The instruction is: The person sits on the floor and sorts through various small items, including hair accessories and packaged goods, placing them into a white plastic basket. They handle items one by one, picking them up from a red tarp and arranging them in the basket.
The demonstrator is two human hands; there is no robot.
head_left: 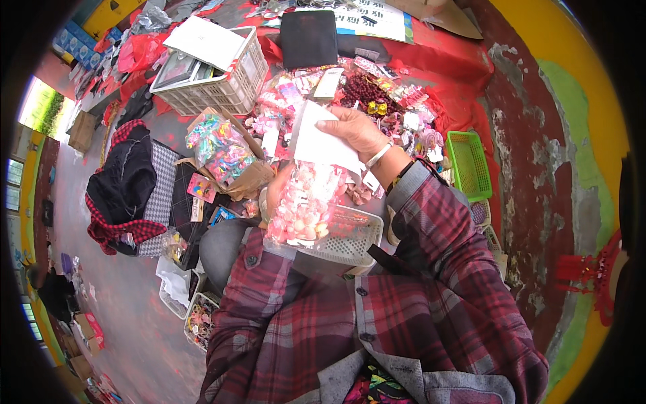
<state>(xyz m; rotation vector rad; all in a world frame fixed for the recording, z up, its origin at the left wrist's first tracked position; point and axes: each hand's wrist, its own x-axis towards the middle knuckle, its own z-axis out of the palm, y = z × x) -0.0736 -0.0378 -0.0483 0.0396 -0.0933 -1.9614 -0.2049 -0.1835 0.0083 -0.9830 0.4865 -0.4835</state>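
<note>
Bag (301, 195), one: clear, full of pink pieces (303, 222), just below a white sheet (319, 143) and partly covering a white basket (360, 234) in view. Right hand (360, 131): thumb and fingers pinching the sheet. Left hand (274, 190): beside the bag, mostly hidden; grip cannot be told. Carton (243, 180), at left: colourful packets (219, 145) inside. Green basket (470, 165): at right.

The wall (526, 151) (red, green, yellow) is peeling.
</note>
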